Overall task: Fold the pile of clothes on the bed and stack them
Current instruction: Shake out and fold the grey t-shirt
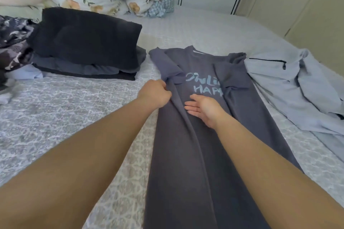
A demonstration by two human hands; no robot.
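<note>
Grey T-shirt laid out on the bed

The grey T-shirt [201, 135] lies lengthwise on the bed [74, 109], both sleeves turned in. The left hand [155, 93] pinches its left edge; the right hand [203, 108] rests flat on it, fingers straight. A folded stack [87, 42] sits to the left, a pale blue garment [297, 89] to the right

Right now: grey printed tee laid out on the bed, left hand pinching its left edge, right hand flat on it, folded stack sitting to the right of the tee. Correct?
One error: the folded stack sits to the left of the grey tee, not the right; a light blue garment lies on the right. The head view shows it. The rest holds: left hand pinches the tee's left edge, right hand lies flat on it.
</note>
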